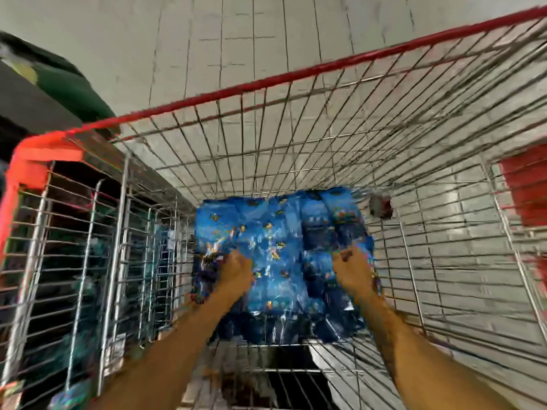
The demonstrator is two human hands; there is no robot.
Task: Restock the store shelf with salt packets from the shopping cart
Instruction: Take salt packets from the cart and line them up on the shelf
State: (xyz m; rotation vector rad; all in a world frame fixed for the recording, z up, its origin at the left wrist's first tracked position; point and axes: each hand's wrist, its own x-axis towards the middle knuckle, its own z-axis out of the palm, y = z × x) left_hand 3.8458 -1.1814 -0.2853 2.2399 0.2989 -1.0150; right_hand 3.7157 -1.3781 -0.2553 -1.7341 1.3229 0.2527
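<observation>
A pile of shiny blue salt packets lies on the floor of a wire shopping cart with a red rim. Both my arms reach down into the cart. My left hand grips the pile at its left side, fingers curled into the wrapping. My right hand grips the packets on the right side of the pile. The picture is blurred, so single packets are hard to tell apart.
Wire shelving or cart panels stand close on the left, dark behind. A green object sits at the upper left. A red panel hangs outside the cart's right wall. Pale tiled floor shows beyond the cart.
</observation>
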